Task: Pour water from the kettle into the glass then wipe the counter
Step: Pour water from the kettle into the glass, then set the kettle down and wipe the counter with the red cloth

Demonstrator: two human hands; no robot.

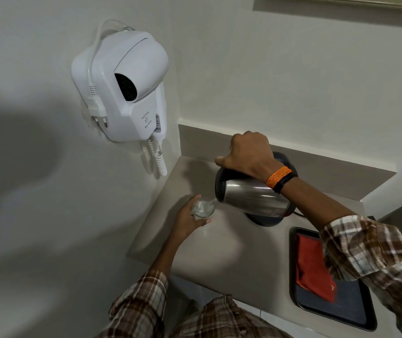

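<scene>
Over the counter (219, 259), head view: right hand (248, 154) closed around handle of steel kettle (253, 198), tipped left, spout at rim of glass (203, 209). Left hand (187, 222) wrapped around glass. Red cloth (313, 267) lies on dark tray (341, 311), right.

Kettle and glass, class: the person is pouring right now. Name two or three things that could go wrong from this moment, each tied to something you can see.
1. The glass is small, held in the left hand off the counter; the stream from the kettle could miss or overfill it and wet the fingers.
2. The right hand tips the kettle steeply; water may surge out.
3. The red cloth lies in the tray, under the pouring arm, so reaching it quickly is awkward.
</scene>
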